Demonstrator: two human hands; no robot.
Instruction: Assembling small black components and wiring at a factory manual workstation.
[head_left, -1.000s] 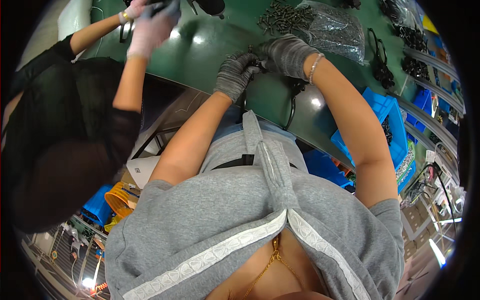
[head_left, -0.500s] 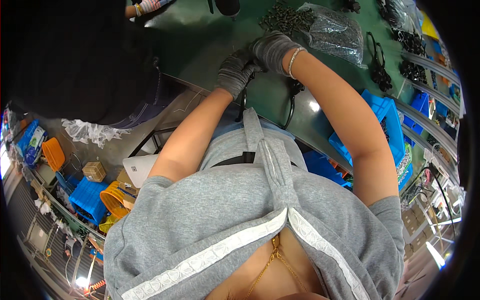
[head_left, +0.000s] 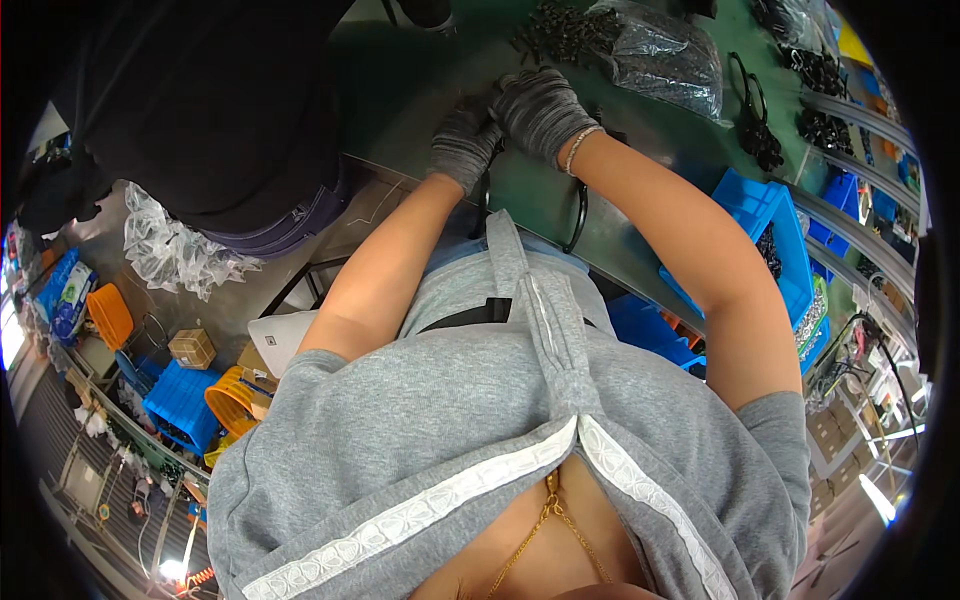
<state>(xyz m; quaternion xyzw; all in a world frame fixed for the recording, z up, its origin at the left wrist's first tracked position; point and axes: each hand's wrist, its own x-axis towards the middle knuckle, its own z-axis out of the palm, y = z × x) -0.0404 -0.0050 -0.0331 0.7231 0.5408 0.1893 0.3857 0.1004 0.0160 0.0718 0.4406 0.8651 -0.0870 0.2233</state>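
My left hand (head_left: 464,147), in a grey striped glove, is closed at the near edge of the green table. Its fingers wrap round a black curved rod part (head_left: 485,192), whose lower end points toward me. Against it, my right hand (head_left: 543,112), gloved alike, has its fingers bent and pressed together at the part's top; whatever is between them is hidden. A second black curved part (head_left: 581,218) lies beside them, partly under my right wrist. Beyond my right hand is a pile of small dark screw-like pieces (head_left: 560,36).
A clear plastic bag (head_left: 665,62) of dark pieces lies beyond my hands. Right of it are black curved parts (head_left: 757,125) and a blue bin (head_left: 752,205). At my left stands a person in dark clothes (head_left: 210,120), close to the table's edge (head_left: 385,172).
My right hand has turned and drawn slightly nearer to me, over the left fingertips. The person at left has shifted, and their striped-gloved hand is out of sight.
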